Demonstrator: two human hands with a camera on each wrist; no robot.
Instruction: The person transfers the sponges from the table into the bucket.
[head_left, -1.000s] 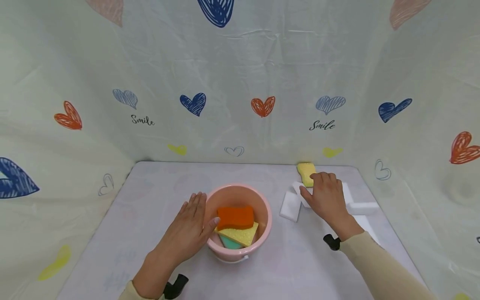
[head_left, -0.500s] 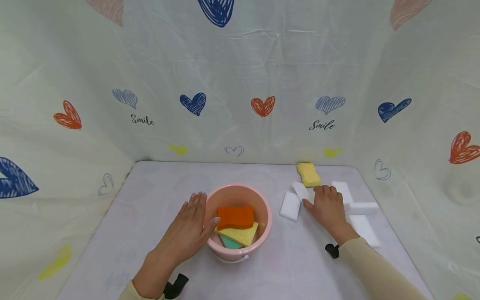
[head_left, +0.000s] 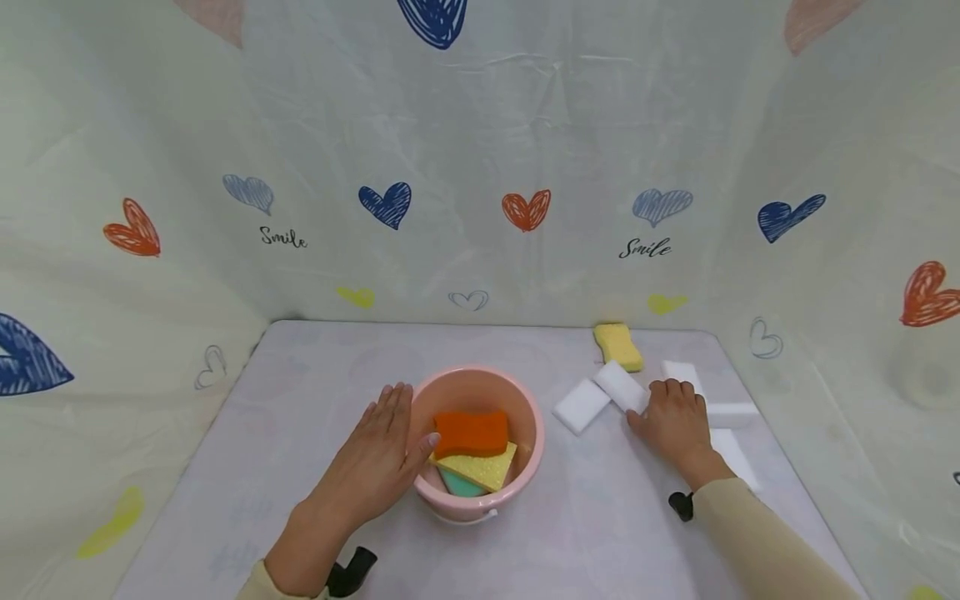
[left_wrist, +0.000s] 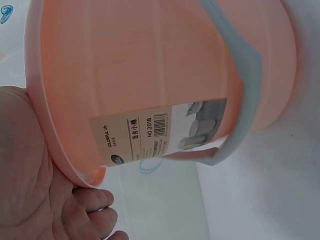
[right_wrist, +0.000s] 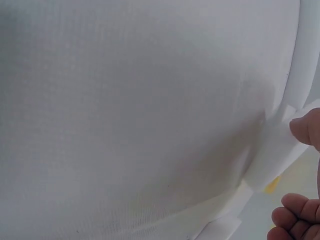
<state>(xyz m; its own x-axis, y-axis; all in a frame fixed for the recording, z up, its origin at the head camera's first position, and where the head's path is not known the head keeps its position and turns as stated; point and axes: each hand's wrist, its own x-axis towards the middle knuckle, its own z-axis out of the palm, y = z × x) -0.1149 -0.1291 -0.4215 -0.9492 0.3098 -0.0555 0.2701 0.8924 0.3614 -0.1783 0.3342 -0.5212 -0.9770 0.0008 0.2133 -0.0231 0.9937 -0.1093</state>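
**Hands at the pink bucket and the white sponges**

While the left hand lies flat against the side of the pink bucket, fingers straight and together with the thumb on the rim, the right hand rests over a white sponge block near the table's right edge, its fingers lightly bent onto the block's near end; whether they actually pinch it cannot be told.

The bucket stands near the middle of the table, toward the front edge. It is round, pale pink, with a light grey-blue handle folded down its wall. Inside lie an orange wavy sponge on top, a yellow sponge under it and a teal one lowest. A white label on the wall carries a barcode, "NO.2018" and small print too fine to read.

More white blocks lie around the right hand, one just left of it. A yellow sponge sits by the back right corner. The backdrop cloth shows hearts and the word "Smile".
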